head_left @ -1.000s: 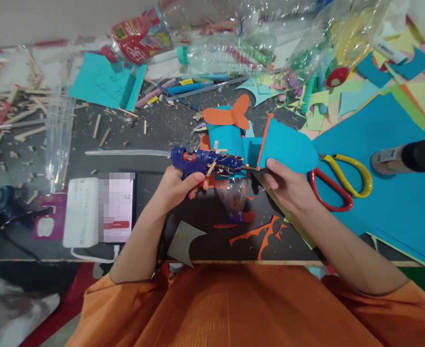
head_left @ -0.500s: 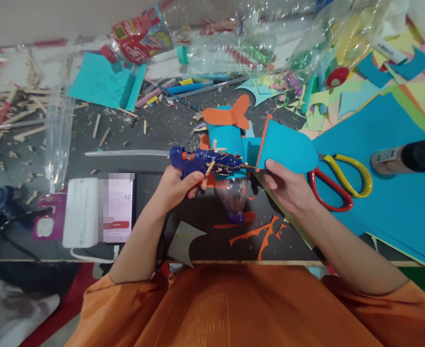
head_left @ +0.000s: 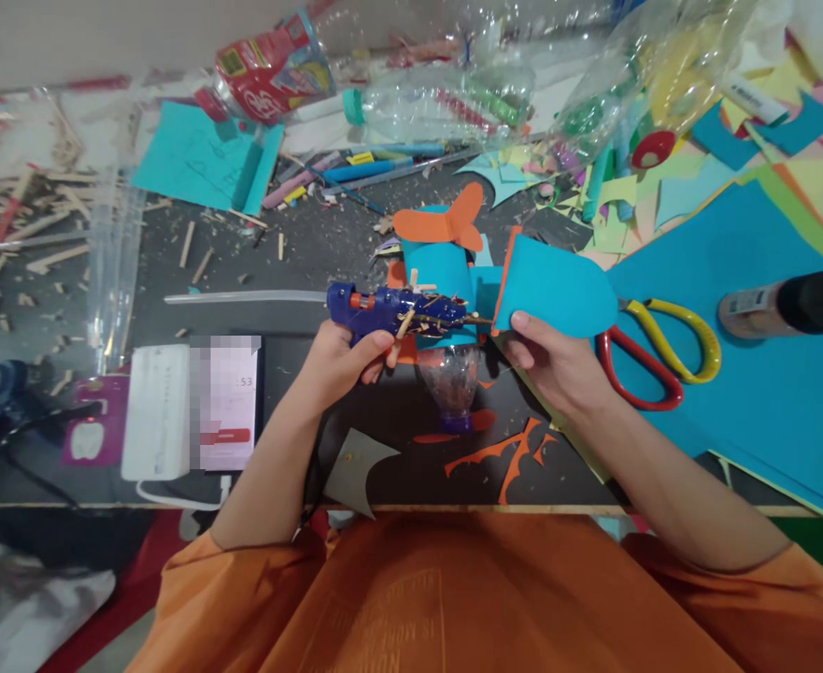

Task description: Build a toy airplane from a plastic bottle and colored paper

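My left hand (head_left: 355,358) is closed round the handle of a dark blue glue gun (head_left: 376,313), which has bits of wood stuck along its barrel and a clear glue stick (head_left: 243,297) jutting from its back. The gun's nozzle points right, at the lower end of an orange edge on a blue paper piece (head_left: 558,285). My right hand (head_left: 547,350) pinches that rounded piece near its lower left corner. Behind the gun lies a clear plastic bottle (head_left: 451,379) wrapped in blue paper, with an orange paper shape (head_left: 443,222) on top and a purple cap.
Scissors (head_left: 653,360) with red and yellow handles lie to the right, near a dark-capped bottle (head_left: 782,304). A phone (head_left: 235,402) and a white power bank (head_left: 155,411) sit at left. Plastic bottles (head_left: 432,98) line the back. Orange paper scraps (head_left: 516,458) lie near the front edge.
The blue paper piece has turned slightly and shifted a little left with my right hand. My left hand and the glue gun have barely moved.
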Available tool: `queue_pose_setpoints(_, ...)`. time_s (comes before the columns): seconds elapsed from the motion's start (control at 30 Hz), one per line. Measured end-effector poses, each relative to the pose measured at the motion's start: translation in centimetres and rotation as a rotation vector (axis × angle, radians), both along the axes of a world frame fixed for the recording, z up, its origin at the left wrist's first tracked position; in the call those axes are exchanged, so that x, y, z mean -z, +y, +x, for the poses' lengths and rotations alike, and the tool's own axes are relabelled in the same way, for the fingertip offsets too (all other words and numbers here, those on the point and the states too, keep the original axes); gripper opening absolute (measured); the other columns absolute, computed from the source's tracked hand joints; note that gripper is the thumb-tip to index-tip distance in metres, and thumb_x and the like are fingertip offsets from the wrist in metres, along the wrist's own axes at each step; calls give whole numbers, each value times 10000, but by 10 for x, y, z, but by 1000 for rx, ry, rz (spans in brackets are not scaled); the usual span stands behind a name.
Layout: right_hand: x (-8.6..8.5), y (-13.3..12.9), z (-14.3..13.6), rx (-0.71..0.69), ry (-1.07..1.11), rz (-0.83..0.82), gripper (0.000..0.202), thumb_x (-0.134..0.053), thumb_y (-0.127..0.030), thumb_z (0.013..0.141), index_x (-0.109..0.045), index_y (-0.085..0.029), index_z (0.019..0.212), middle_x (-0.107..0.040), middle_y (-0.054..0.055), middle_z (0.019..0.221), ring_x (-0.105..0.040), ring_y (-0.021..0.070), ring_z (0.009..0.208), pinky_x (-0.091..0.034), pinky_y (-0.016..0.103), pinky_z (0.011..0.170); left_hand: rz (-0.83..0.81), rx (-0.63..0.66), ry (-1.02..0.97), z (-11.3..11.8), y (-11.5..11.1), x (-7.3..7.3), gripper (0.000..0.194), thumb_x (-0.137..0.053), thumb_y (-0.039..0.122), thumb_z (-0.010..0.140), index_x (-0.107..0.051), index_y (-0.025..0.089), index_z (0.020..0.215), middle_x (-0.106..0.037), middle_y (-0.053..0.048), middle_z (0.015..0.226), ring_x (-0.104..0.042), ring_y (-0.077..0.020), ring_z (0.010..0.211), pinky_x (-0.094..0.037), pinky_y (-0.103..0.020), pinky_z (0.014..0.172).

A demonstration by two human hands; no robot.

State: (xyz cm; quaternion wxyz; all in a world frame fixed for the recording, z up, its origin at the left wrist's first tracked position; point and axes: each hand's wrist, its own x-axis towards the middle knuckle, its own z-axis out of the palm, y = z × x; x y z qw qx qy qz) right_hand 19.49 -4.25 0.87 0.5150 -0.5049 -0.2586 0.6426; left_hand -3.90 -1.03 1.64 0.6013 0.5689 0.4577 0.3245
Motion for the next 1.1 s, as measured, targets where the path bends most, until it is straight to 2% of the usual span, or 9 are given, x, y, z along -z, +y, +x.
queue_pose_setpoints(0.2,3,-1,1,-28,-24,50,443,-781,-446,672,-526,-192,414,-464,-62,436,-349,37,408,-396,221,500,-1,-10,-4,1,-1,-2,475,-639,614,736,-548,159,629,-556,20,512,-364,-30,308,-345,-200,345)
queue_pose_setpoints(0.37,3,-1,0,-36,-19,47,439,-784,-433,675,-525,-190,417,-433,-70,410,-350,37,404,-392,210,492,-13,-12,8,2,-1,-3,492,-632,634,729,-537,163,621,-510,38,463,-362,-31,306,-348,-194,349)
queue_pose_setpoints(0.7,4,-2,2,-75,-54,91,436,-735,-407,746,-525,-195,428,-447,-55,440,-350,54,414,-405,238,512,-8,-38,-1,4,0,-6,474,-641,620,720,-515,174,620,-522,32,472,-349,-33,300,-339,-201,331)
queue_pose_setpoints(0.97,4,-3,2,-82,-76,92,453,-734,-413,744,-505,-191,422,-421,-56,430,-343,59,415,-394,244,504,-7,-40,-25,3,0,-4,435,-639,567,745,-520,164,633,-497,48,457,-340,-26,295,-346,-190,342)
queue_pose_setpoints(1.1,4,-3,2,-87,-81,96,468,-733,-411,744,-501,-186,405,-427,-52,435,-344,54,419,-385,236,497,-20,-54,-29,4,0,-5,463,-656,600,717,-516,165,641,-499,52,462,-343,-25,292,-343,-186,341)
